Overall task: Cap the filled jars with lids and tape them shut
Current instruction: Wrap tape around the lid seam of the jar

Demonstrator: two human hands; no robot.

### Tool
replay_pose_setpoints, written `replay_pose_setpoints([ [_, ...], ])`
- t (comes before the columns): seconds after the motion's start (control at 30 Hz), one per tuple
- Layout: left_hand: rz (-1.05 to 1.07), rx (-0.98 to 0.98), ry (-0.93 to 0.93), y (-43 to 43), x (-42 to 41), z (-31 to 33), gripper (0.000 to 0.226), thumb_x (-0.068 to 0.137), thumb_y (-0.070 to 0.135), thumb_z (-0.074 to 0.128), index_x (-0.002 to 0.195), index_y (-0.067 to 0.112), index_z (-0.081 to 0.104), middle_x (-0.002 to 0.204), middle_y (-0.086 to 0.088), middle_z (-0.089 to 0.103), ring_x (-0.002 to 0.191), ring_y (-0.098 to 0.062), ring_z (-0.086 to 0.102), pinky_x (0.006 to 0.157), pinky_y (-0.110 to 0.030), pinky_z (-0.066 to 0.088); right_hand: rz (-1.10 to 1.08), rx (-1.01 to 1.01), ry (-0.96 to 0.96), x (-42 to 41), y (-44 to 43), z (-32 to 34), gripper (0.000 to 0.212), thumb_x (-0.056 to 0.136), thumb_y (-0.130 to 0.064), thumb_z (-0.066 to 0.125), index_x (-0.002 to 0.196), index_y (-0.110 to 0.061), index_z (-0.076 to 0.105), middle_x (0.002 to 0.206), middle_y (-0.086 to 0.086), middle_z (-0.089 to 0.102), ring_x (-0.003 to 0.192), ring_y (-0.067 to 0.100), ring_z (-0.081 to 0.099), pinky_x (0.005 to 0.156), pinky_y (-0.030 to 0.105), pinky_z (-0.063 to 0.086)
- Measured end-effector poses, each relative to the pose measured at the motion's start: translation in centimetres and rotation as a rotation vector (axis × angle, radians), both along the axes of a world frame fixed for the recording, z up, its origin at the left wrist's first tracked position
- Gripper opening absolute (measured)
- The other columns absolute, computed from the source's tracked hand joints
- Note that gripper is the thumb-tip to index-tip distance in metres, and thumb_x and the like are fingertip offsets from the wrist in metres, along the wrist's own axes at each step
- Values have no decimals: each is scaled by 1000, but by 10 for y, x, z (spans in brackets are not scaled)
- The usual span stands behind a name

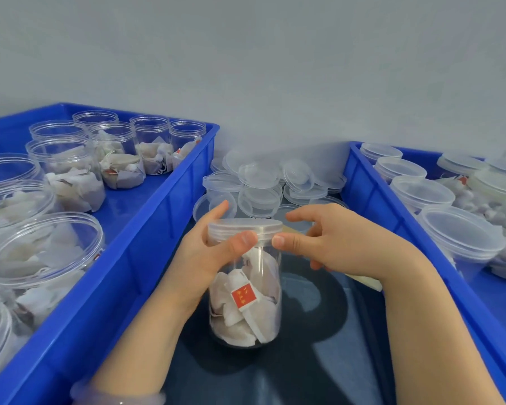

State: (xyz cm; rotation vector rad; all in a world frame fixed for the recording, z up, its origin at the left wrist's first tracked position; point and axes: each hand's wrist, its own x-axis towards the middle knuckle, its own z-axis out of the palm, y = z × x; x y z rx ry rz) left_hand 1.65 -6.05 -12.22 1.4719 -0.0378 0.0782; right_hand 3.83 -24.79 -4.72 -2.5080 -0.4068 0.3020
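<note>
Jar (pixel 245 290) between crates (pixel 146 217); lids (pixel 260 182) behind.

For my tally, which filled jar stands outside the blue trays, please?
The jar on the table, held by left hand and right hand; others sit inside trays.

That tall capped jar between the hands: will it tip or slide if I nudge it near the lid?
Likely tips: the jar is tall and narrow. Probably light, since it holds only tea bags. Its clear wall looks smooth, so it may slip.
</note>
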Motion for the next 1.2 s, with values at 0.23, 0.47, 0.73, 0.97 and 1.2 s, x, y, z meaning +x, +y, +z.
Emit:
replay_pose_setpoints([
  [0.23,120,78,-101,-8,-3,3,94,43,56,87,123,27,46,104,17,67,94,14,60,68,-4,46,-42,-86,-115,-8,11,3,68,73,-68,54,124,-24,55,90,-12,57,85,10,56,68,28,42],
  [0.47,319,99,-113,-13,0,-3,111,29,61,77,129,25,46,109,17,60,99,0,60,74,-18,47,20,-142,-137,-16,20,5,42,84,-58,52,108,-23,56,89,-9,57,87,15,53,65,28,41],
  [0.73,275,62,-91,-7,4,-5,89,41,46,82,123,27,52,109,14,64,94,6,62,71,-13,49,105,0,19,-10,0,7,87,62,-70,62,141,-49,32,84,-31,44,61,-13,50,78,20,42],
  [0.97,270,86,-146,-10,1,-2,103,34,60,76,126,24,49,109,15,60,93,15,58,68,-3,45,65,68,14,-10,-3,7,75,60,-73,52,131,-52,45,87,-10,63,55,3,64,63,23,50],
  [1.2,315,107,-161,-11,0,-8,96,41,60,87,122,32,47,109,16,61,97,9,60,75,-10,50,44,46,-62,-8,3,1,72,65,-72,45,134,-51,44,64,-17,48,48,-8,52,61,15,40],
])
